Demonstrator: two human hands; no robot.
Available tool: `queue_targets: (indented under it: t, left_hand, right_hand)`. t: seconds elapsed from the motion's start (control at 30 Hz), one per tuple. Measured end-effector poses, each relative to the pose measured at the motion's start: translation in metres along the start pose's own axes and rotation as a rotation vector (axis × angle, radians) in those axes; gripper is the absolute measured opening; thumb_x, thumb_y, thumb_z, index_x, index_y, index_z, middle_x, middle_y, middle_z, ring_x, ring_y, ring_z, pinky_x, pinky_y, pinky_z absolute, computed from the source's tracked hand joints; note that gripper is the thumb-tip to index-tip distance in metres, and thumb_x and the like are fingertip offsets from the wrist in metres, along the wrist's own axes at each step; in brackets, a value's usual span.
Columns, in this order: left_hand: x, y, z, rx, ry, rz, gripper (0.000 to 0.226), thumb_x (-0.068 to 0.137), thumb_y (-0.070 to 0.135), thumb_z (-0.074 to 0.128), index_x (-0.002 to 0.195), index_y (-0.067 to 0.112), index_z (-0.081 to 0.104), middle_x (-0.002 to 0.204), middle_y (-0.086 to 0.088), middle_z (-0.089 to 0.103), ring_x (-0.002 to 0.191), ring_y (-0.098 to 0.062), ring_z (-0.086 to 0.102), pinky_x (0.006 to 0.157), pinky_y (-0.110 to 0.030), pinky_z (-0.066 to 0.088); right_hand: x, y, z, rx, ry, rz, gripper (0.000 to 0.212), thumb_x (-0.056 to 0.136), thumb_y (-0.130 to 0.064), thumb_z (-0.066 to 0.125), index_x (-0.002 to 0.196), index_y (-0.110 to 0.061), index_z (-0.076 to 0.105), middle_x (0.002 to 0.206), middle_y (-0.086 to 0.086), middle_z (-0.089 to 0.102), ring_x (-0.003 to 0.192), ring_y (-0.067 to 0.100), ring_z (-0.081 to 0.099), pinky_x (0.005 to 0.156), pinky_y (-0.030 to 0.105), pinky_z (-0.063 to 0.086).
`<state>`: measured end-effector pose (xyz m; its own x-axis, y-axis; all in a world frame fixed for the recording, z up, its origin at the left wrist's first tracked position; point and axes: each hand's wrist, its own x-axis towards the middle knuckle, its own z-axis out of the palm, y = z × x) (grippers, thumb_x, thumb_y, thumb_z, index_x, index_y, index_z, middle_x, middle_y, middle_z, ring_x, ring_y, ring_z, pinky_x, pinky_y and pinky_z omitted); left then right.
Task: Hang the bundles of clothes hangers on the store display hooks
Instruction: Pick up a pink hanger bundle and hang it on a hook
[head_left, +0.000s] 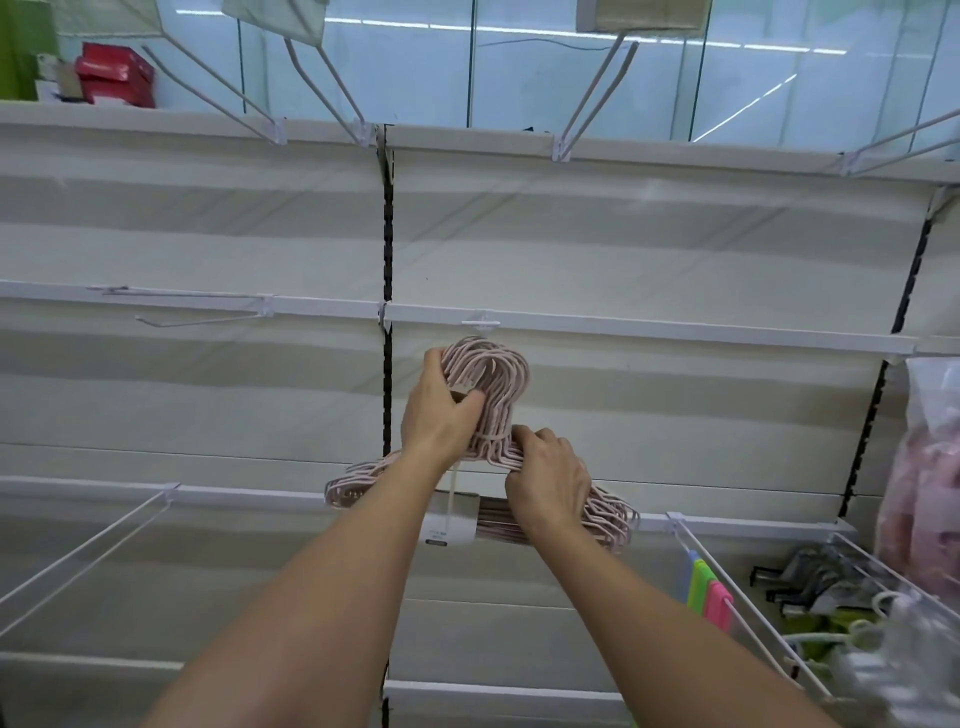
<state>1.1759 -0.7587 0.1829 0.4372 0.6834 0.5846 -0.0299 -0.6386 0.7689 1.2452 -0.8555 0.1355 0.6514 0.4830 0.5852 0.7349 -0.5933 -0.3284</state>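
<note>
Much of the bundle of pale pink clothes hangers (493, 395) is covered by the two hands and forearms, and its left shoulder is seen only as a cluster of curved ends beside the left forearm. The print on the paper label (451, 522) wrapped round the lower bars is too small to be read. The display hook (480, 323) on the middle rail is seen end-on, so its length cannot be judged; the bundled hook tops are held just below it, and whether they touch it cannot be told.

The necks of the hangers are gripped by the left hand (441, 415), fingers curled round them under the hook tops. The right shoulder of the bundle is held by the right hand (550, 480), fingers bent over the bars.

At the right edge a clear plastic bag (924, 467) with pink items inside is cut off by the frame. Below it, wire arms (727, 597) carry bright green and pink items, with grey clips and white hangers beyond, blurred.

The backing is a cream shelving panel (649, 249) crossed by white rails, with black slotted uprights. Red boxes (117, 73) are stacked on top at the left.
</note>
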Motion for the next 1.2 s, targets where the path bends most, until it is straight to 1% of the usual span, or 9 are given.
queue_targets:
  t: [0.13, 0.33, 0.43, 0.5, 0.57, 0.77, 0.93, 1.03, 1.2]
  left_hand:
    - [-0.015, -0.004, -0.004, 0.042, 0.062, 0.032, 0.047, 0.080, 0.022, 0.050, 0.125, 0.022, 0.039, 0.110, 0.001, 0.059, 0.095, -0.022, 0.057, 0.080, -0.039, 0.049]
    - [-0.008, 0.009, -0.021, -0.249, -0.268, -0.188, 0.052, 0.080, 0.007, 0.066, 0.127, 0.014, 0.046, 0.106, -0.003, 0.059, 0.097, -0.019, 0.056, 0.081, -0.030, 0.046]
    - [-0.005, 0.001, -0.021, -0.209, -0.283, -0.235, 0.043, 0.079, 0.015, 0.067, 0.119, 0.012, 0.052, 0.106, -0.008, 0.063, 0.090, -0.018, 0.061, 0.073, -0.030, 0.054]
    - [-0.009, -0.005, -0.016, -0.209, -0.180, -0.267, 0.041, 0.072, 0.024, 0.067, 0.110, 0.013, 0.055, 0.101, -0.007, 0.064, 0.090, -0.020, 0.064, 0.077, -0.040, 0.057]
    - [-0.011, -0.010, -0.011, -0.174, -0.145, -0.263, 0.035, 0.072, 0.024, 0.066, 0.104, 0.012, 0.057, 0.097, -0.007, 0.065, 0.091, -0.024, 0.064, 0.082, -0.046, 0.056]
    - [-0.002, -0.004, -0.022, -0.299, -0.197, -0.231, 0.019, 0.085, 0.002, 0.057, 0.103, 0.004, 0.062, 0.077, -0.004, 0.063, 0.053, -0.004, 0.057, 0.049, -0.017, 0.048]
    - [0.009, 0.011, -0.026, -0.494, -0.193, -0.237, 0.019, 0.087, -0.004, 0.054, 0.103, 0.007, 0.058, 0.074, -0.005, 0.060, 0.054, -0.008, 0.055, 0.063, -0.025, 0.054]
    - [0.017, 0.019, -0.027, -0.600, -0.142, -0.278, 0.038, 0.083, -0.009, 0.057, 0.113, 0.009, 0.042, 0.083, -0.011, 0.058, 0.064, -0.016, 0.057, 0.071, -0.030, 0.055]
    - [0.024, 0.015, -0.040, -0.752, -0.286, -0.292, 0.039, 0.081, -0.019, 0.050, 0.110, 0.006, 0.047, 0.089, -0.014, 0.059, 0.076, -0.021, 0.060, 0.076, -0.030, 0.057]
  right_hand:
    - [-0.009, 0.001, 0.000, -0.007, -0.035, -0.038, 0.058, 0.082, -0.003, 0.045, 0.134, -0.029, 0.047, 0.122, 0.001, 0.056, 0.114, 0.024, 0.048, 0.088, 0.033, 0.039]
    - [-0.017, 0.014, 0.002, -0.076, -0.097, -0.053, 0.057, 0.084, -0.005, 0.046, 0.135, -0.029, 0.046, 0.123, 0.001, 0.055, 0.114, 0.023, 0.048, 0.088, 0.033, 0.039]
    - [-0.007, 0.016, -0.005, -0.071, -0.325, -0.128, 0.059, 0.085, -0.020, 0.056, 0.141, -0.026, 0.037, 0.130, 0.003, 0.052, 0.121, 0.026, 0.047, 0.098, 0.037, 0.037]
    - [0.001, 0.010, -0.021, 0.320, -0.632, -0.088, 0.076, 0.081, -0.029, 0.069, 0.144, -0.024, 0.027, 0.132, 0.003, 0.051, 0.125, 0.024, 0.048, 0.106, 0.041, 0.036]
    - [0.007, 0.003, -0.034, 0.812, -0.768, -0.017, 0.062, 0.084, -0.014, 0.069, 0.136, -0.020, 0.035, 0.123, 0.001, 0.056, 0.113, 0.013, 0.056, 0.094, 0.026, 0.046]
    - [0.017, -0.018, -0.030, 1.107, -0.533, 0.094, 0.051, 0.089, -0.009, 0.058, 0.135, -0.016, 0.036, 0.119, 0.007, 0.056, 0.094, 0.011, 0.056, 0.074, 0.023, 0.048]
    - [0.032, -0.042, -0.032, 1.308, -0.405, 0.198, 0.025, 0.098, -0.029, 0.051, 0.118, -0.019, 0.041, 0.105, 0.010, 0.056, 0.089, 0.023, 0.057, 0.070, 0.039, 0.051]
    - [0.040, -0.053, -0.030, 1.369, -0.319, 0.237, 0.019, 0.100, -0.029, 0.046, 0.115, -0.018, 0.039, 0.101, 0.011, 0.056, 0.085, 0.023, 0.057, 0.060, 0.035, 0.049]
    - [0.044, -0.056, -0.029, 1.435, -0.293, 0.229, 0.017, 0.101, -0.028, 0.044, 0.115, -0.019, 0.041, 0.101, 0.009, 0.058, 0.082, 0.021, 0.059, 0.057, 0.033, 0.050]
